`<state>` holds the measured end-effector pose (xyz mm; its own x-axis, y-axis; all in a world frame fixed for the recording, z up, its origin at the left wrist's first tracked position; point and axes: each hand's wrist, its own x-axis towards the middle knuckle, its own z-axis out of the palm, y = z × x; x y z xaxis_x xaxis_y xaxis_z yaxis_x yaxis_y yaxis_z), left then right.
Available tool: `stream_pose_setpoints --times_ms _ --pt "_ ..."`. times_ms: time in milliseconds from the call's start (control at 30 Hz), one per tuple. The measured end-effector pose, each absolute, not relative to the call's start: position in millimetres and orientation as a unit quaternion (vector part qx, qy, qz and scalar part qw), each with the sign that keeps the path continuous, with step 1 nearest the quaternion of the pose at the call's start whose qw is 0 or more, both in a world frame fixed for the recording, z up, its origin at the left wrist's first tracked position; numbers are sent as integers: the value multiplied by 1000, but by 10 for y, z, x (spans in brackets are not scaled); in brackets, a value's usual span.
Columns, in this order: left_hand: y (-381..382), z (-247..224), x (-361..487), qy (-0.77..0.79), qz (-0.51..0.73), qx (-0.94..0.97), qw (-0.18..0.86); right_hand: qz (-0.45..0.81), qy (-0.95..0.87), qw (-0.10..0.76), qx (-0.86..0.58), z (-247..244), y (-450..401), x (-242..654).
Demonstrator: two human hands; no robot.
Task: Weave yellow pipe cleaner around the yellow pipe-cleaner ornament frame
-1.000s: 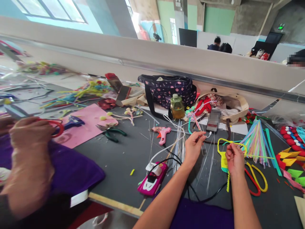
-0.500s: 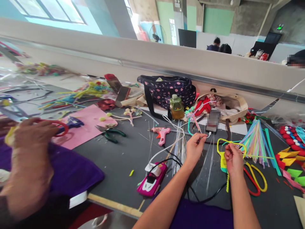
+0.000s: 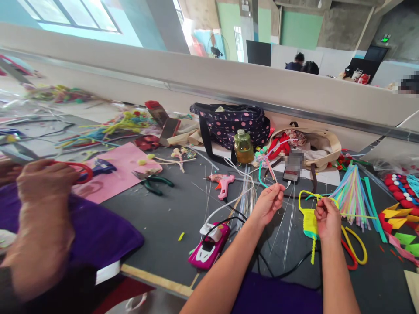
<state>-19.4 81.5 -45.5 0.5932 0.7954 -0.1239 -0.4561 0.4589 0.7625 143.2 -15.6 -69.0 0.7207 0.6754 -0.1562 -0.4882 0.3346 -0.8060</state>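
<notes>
My left hand (image 3: 270, 201) is pinched closed above the dark table; a thin pale strand hangs by its fingertips, and what they grip is too small to name. My right hand (image 3: 328, 218) is also closed, with thumb and fingers pressed together; anything inside is hidden. Behind and beside it lies a yellow pipe-cleaner piece (image 3: 310, 222) with a loop on top, a green lower edge and a twisted tail. Scissors with red and yellow handles (image 3: 358, 245) lie partly hidden by my right wrist. A smartphone (image 3: 292, 169) on a white cable lies beyond my hands.
At left, a co-worker's hand (image 3: 44, 183) holds red-handled scissors (image 3: 87, 173). Pliers (image 3: 153, 182), a pink glue gun (image 3: 224, 184), a magenta car-shaped device (image 3: 209, 248) and cables lie on the table. Behind are a bottle (image 3: 243, 148), a dotted bag (image 3: 229, 120) and pastel pipe cleaners (image 3: 353, 196).
My right hand has shifted slightly right, showing more of the yellow piece, which has stayed put. My left hand has barely moved and its fingers remain pinched.
</notes>
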Motion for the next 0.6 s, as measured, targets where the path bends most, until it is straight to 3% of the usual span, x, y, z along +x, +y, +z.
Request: stream_pose_setpoints --times_ms 267,467,600 --pt "727 -382 -239 189 238 417 857 423 -101 793 -426 -641 -149 1380" --pt "612 -384 -239 79 64 422 901 587 -197 686 -383 -470 -232 1253" --pt "518 -413 -165 105 29 463 880 569 -224 691 -385 -437 -253 1177"
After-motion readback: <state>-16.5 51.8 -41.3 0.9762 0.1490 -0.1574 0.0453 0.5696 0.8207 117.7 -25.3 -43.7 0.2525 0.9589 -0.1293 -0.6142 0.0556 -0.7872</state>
